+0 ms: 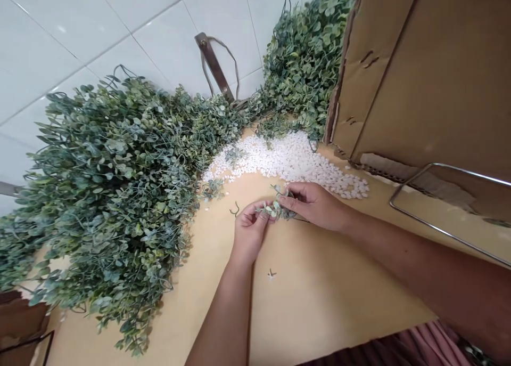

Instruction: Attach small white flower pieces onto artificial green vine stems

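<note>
Between my two hands, above the tan tabletop (303,307), is a small artificial leafy sprig (275,209). My left hand (252,219) pinches its left end between thumb and fingers. On the other side, my right hand (305,201) grips the sprig's leaves close to the left fingertips. A thin dark stem sticks out under the right hand. Just beyond the hands spreads a heap of small white plastic pieces (279,158). A short green stem piece (235,210) lies left of my left hand, and a tiny dark and white bit (272,274) lies nearer to me.
A large pile of artificial greenery (120,185) covers the left side, with another bunch (307,62) at the back right. A cardboard box (435,73) stands at right beside a metal wire frame (435,230). White tiled wall (139,30) rises behind.
</note>
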The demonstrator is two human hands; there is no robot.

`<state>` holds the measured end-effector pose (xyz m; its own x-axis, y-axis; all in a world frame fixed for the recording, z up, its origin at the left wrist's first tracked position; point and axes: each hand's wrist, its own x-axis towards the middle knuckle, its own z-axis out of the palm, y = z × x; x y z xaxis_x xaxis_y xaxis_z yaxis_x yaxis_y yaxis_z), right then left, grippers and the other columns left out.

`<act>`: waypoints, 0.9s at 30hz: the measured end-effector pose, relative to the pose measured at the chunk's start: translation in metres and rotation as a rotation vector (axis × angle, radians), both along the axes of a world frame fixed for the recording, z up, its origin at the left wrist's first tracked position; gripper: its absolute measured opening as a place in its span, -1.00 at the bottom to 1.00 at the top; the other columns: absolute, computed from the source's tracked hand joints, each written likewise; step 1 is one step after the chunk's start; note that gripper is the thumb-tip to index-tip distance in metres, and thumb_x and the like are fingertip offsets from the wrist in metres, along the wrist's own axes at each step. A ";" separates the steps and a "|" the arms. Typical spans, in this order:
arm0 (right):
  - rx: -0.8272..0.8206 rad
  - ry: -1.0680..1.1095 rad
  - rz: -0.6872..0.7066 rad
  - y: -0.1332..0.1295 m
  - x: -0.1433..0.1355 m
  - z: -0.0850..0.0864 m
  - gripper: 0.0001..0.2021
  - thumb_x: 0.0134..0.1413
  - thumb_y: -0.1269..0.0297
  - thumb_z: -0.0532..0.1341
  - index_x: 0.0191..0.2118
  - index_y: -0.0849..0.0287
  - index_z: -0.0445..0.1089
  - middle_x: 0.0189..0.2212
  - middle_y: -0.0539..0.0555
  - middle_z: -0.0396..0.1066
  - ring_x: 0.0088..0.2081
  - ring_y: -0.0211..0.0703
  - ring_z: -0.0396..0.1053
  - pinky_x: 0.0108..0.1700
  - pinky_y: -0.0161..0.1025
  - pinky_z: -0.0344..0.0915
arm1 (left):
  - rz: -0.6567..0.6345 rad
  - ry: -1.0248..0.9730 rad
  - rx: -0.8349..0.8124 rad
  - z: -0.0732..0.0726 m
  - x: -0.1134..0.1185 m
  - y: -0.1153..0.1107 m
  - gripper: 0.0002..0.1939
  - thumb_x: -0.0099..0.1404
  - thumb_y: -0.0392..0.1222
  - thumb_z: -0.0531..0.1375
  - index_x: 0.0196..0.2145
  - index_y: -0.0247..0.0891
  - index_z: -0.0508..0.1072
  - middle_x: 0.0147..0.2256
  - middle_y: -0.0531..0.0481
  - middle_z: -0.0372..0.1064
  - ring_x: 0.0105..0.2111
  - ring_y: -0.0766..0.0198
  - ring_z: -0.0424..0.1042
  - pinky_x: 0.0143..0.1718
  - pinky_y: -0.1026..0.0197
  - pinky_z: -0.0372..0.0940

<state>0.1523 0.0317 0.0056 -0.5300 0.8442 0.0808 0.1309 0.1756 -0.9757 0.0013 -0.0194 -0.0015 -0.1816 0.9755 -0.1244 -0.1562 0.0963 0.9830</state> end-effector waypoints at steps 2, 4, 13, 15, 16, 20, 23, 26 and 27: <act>0.020 -0.003 -0.011 0.001 0.001 0.001 -0.69 0.06 0.11 0.05 -0.57 0.19 0.16 -0.66 -0.11 0.03 -0.57 -0.34 0.04 -0.52 -0.35 -0.01 | 0.036 0.011 -0.006 0.001 0.001 0.000 -0.77 -0.11 -0.15 0.37 -0.46 -0.29 0.51 -0.58 0.07 0.42 -0.58 0.42 0.31 -0.44 0.31 0.27; -0.006 0.023 -0.033 0.002 0.002 0.002 -0.72 0.10 0.17 0.01 -0.56 0.17 0.12 -0.65 -0.11 0.07 -0.59 -0.34 0.11 -0.52 -0.35 0.04 | 0.084 0.015 -0.008 0.002 0.002 0.002 -0.77 -0.12 -0.15 0.37 -0.46 -0.29 0.51 -0.56 0.07 0.42 -0.58 0.42 0.32 -0.46 0.31 0.27; 0.099 -0.077 -0.082 0.007 0.007 0.003 -0.81 0.06 0.39 -0.01 -0.55 0.17 0.14 -0.62 -0.08 0.13 -0.53 -0.32 0.14 -0.46 -0.36 0.06 | 0.241 0.367 0.067 -0.002 0.000 0.036 -0.82 -0.08 -0.23 0.29 -0.43 -0.28 0.52 -0.50 0.05 0.40 -0.54 0.41 0.29 -0.45 0.32 0.23; 0.103 -0.089 -0.034 0.008 0.007 0.002 -0.79 0.04 0.40 0.00 -0.59 0.17 0.10 -0.65 -0.10 0.08 -0.56 -0.33 0.09 -0.48 -0.36 0.02 | 0.227 0.582 0.106 -0.004 0.002 0.047 -0.83 -0.03 -0.25 0.26 -0.39 -0.25 0.54 -0.45 0.04 0.39 -0.56 0.42 0.24 -0.41 0.29 0.24; 0.099 -0.088 -0.004 0.007 0.007 0.002 -0.78 0.03 0.41 0.00 -0.61 0.17 0.07 -0.67 -0.11 0.05 -0.58 -0.35 0.06 -0.50 -0.36 -0.01 | 0.212 0.689 0.121 -0.004 0.004 0.052 -0.83 0.00 -0.27 0.24 -0.37 -0.24 0.55 -0.41 0.03 0.38 -0.57 0.41 0.23 -0.39 0.27 0.24; 0.112 -0.084 0.085 0.002 0.003 -0.001 -0.73 0.04 0.34 0.04 -0.62 0.15 0.00 -0.69 -0.12 0.01 -0.60 -0.36 0.00 -0.53 -0.36 -0.07 | 0.131 0.946 0.128 -0.003 0.012 0.070 -0.81 0.02 -0.37 0.20 -0.39 -0.20 0.55 -0.37 -0.01 0.35 -0.42 0.29 0.32 -0.25 0.21 0.23; 0.112 -0.103 0.115 0.000 0.001 -0.003 -0.73 0.06 0.28 0.05 -0.60 0.15 0.02 -0.67 -0.12 0.02 -0.59 -0.36 0.00 -0.52 -0.34 -0.07 | 0.134 0.954 0.098 -0.001 0.014 0.079 -0.78 0.02 -0.45 0.16 -0.48 -0.17 0.54 -0.41 -0.01 0.35 -0.31 0.20 0.34 -0.16 0.17 0.19; 0.116 -0.117 0.120 0.000 0.001 -0.004 -0.71 0.06 0.29 0.05 -0.61 0.15 0.00 -0.68 -0.12 0.00 -0.59 -0.35 0.00 -0.52 -0.34 -0.08 | 0.153 0.905 0.080 -0.002 0.013 0.087 -0.79 0.02 -0.46 0.16 -0.57 -0.18 0.50 -0.43 -0.02 0.36 -0.32 0.19 0.33 -0.15 0.14 0.17; 0.117 -0.115 0.114 0.001 0.001 -0.003 -0.71 0.06 0.29 0.05 -0.62 0.15 -0.01 -0.68 -0.13 -0.01 -0.58 -0.35 -0.01 -0.52 -0.34 -0.08 | 0.158 0.880 0.074 -0.002 0.012 0.089 -0.80 0.01 -0.45 0.17 -0.59 -0.19 0.49 -0.44 -0.02 0.36 -0.33 0.19 0.32 -0.15 0.14 0.17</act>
